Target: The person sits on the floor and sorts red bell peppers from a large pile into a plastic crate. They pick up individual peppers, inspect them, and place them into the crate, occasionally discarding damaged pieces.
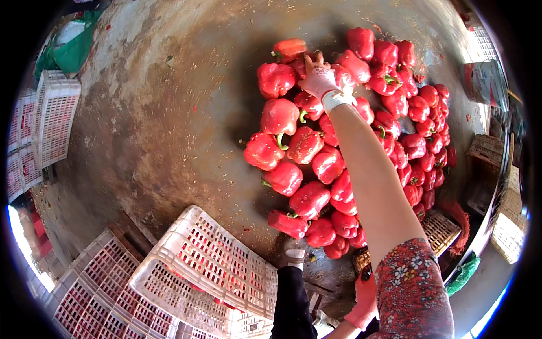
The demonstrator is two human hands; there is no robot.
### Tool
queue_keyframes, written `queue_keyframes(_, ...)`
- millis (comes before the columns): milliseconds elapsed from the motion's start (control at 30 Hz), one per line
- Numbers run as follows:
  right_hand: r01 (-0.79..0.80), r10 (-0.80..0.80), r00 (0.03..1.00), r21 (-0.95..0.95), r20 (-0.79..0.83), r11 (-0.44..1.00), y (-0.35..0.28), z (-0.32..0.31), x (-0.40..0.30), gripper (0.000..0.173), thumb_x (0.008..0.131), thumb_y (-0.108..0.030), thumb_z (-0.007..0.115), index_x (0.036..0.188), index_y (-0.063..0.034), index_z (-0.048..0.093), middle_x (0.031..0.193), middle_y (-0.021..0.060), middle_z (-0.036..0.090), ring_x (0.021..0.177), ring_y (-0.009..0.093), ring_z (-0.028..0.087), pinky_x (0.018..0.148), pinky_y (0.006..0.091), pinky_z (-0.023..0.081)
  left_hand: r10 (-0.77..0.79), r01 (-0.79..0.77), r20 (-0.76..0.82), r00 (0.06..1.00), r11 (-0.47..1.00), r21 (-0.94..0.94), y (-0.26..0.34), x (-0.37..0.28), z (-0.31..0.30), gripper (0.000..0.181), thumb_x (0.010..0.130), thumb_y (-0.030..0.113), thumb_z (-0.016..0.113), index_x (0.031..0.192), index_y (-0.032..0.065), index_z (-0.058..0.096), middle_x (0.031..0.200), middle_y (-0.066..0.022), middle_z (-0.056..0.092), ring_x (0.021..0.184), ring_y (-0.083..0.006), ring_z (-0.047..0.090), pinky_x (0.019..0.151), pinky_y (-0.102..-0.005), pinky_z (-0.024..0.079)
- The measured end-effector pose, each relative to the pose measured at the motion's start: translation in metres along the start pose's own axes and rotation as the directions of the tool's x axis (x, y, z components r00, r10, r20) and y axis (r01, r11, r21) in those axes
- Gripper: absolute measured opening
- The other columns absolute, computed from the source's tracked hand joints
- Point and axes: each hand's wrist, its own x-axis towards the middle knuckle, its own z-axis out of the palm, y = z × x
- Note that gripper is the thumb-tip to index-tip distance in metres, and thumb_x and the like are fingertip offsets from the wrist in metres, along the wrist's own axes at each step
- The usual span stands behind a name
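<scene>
My right hand [318,78], in a pink glove with bare fingertips, reaches over red bell peppers [305,145] spread on the concrete floor. Its fingers touch a pepper at the far edge of the pile; whether they grip it is unclear. Just beyond lies an orange-red pepper [289,50], with a large red pepper [276,80] to the left. My left hand [365,301], also pink-gloved, is low near my body, partly hidden by the right sleeve. A dark thing shows at its fingers, too unclear to name. Several peppers have green stems.
White plastic crates [228,258] stand at the lower left, some with red contents. More crates [57,118] are stacked at the far left. A small basket [440,231] sits beside red netting [459,224] on the right. My dark-trousered leg [292,301] is below the pile.
</scene>
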Motion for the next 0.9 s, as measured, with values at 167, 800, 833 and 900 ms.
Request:
queue_keyframes(167, -0.081, 0.09, 0.995, -0.162, 0.047, 0.983, -0.032, -0.001, 0.013, 0.071, 0.07, -0.016, 0.069, 0.136, -0.0234, 0.044, 0.13, 0.0166, 0.044, 0.115, 0.041, 0.05, 0.089, 0.0538, 0.046, -0.003, 0.002, -0.016, 1.0, 0.999, -0.041, 0.019, 0.002, 0.004, 0.022, 0.094, 0.015, 0.058, 0.112, 0.0024, 0.063, 0.099, -0.0032, 0.066, 0.086, -0.0102, 0.06, 0.077, -0.0256, 0.048)
queue_keyframes(800, -0.124, -0.02, 0.948, 0.428, 0.317, 0.895, 0.225, -0.176, -0.265, 0.063, 0.072, -0.007, 0.073, 0.13, -0.0025, 0.048, 0.122, 0.0162, 0.057, 0.117, 0.025, 0.056, 0.1, 0.0346, 0.043, 0.035, -0.024, 0.075, 0.997, 0.989, -0.145, 0.01, 0.009, 0.036, 0.023, 0.095, 0.017, 0.056, 0.115, 0.0054, 0.056, 0.101, -0.0079, 0.063, 0.09, -0.0185, 0.064, 0.081, -0.0343, 0.055)
queue_keyframes(833, -0.271, 0.121, 0.918, 0.377, 0.377, 0.886, 0.256, -0.197, -0.308, 0.063, 0.073, -0.008, 0.073, 0.13, -0.0016, 0.047, 0.12, 0.0173, 0.058, 0.114, 0.026, 0.057, 0.098, 0.0348, 0.044, 0.012, 0.0, 0.102, 0.995, 0.993, -0.117, 0.008, 0.007, 0.041, 0.024, 0.095, 0.018, 0.057, 0.116, 0.0057, 0.056, 0.103, -0.0078, 0.062, 0.092, -0.0181, 0.063, 0.082, -0.0337, 0.055)
queue_keyframes(900, -0.392, 0.246, 0.856, 0.261, 0.454, 0.882, 0.295, -0.237, -0.379, 0.051, 0.073, -0.008, 0.074, 0.118, -0.0004, 0.05, 0.112, 0.0122, 0.061, 0.105, 0.021, 0.058, 0.089, 0.0322, 0.047, -0.037, 0.048, 0.088, 0.995, 0.991, -0.123, -0.002, 0.01, 0.044, 0.027, 0.095, 0.018, 0.056, 0.118, 0.0062, 0.055, 0.106, -0.008, 0.061, 0.093, -0.0182, 0.062, 0.083, -0.033, 0.054)
